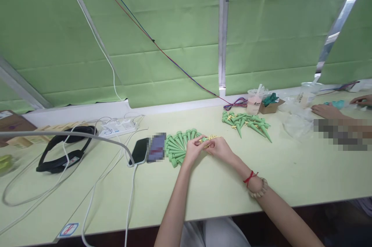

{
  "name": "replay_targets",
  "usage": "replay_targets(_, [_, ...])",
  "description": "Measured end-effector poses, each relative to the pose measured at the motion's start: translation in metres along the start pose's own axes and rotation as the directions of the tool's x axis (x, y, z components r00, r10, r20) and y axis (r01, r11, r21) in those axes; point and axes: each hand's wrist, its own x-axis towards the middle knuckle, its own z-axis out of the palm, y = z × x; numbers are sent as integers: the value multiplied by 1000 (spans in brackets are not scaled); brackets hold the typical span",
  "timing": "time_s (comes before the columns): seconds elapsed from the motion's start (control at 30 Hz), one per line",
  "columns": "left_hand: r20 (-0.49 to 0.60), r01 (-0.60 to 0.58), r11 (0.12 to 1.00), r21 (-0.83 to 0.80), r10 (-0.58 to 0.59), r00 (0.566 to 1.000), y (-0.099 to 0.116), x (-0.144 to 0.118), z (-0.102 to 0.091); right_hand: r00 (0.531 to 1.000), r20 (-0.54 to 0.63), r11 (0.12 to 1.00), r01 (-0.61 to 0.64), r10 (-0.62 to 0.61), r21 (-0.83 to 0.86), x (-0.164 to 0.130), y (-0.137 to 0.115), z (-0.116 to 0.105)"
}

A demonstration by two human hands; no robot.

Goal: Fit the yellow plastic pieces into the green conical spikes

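You are pinching a small yellow fitting (209, 141) between both hands, left hand (194, 148) and right hand (221, 148), beside the fanned green spikes (178, 145); a loose spike heap (245, 121) is waiting further along the surface (221, 185).

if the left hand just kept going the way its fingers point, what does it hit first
The left hand points up and right, toward the right hand and the small yellow piece pinched between them. It would likely meet those at once; they already seem to touch, though depth is unclear.

Bright, even daylight; soft shadows; wide-angle bending at edges (blinds' gaps glare); slight softness.
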Motion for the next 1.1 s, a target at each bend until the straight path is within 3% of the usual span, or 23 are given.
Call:
replay_targets(0.07, [-25,-4,1000,-2,4,1000,-1,1,1,995,-86,996,51,-58,-78,1,3,4])
replay_targets(0.13, [-62,17,999,-41,-19,998,-2,3,0,993,-101,998,57,-58,-10,2,4,8])
replay_targets(0.23, [-121,41,990,-137,-58,991,-2,6,-3,999,-34,980,5,2,200,3,1,10])
replay_targets(0.33, [-122,28,979,-200,-53,991,0,6,-4,985,111,915,-163,130,369,3,-7,7])
replay_targets(0.4, [-100,19,973,-231,-43,994,0,5,-3,936,295,812,-322,194,486,2,-12,2])
replay_targets(0.5, [-80,27,960,-278,-51,996,0,3,-2,833,532,572,-513,152,640,0,-16,-4])
replay_targets(0.63, [-62,37,958,-286,-57,996,0,4,-4,751,649,280,-654,123,703,0,-16,-7])
replay_targets(0.73, [-27,25,967,-253,-33,999,1,3,-5,731,667,193,-682,145,706,1,-16,-7])
replay_targets(0.83, [-10,10,972,-235,-13,1000,3,2,-5,746,646,197,-666,161,719,0,-16,-7])
replay_targets(0.93, [-1,9,978,-207,-9,1000,5,1,-5,785,587,277,-619,198,735,-1,-16,-5])
replay_targets(1.0, [-3,8,984,-175,-9,1000,5,0,-4,823,514,403,-566,241,719,-2,-15,-4])
replay_targets(1.1, [-18,11,991,-131,-13,1000,4,1,0,923,274,715,-382,269,586,-2,-11,0])
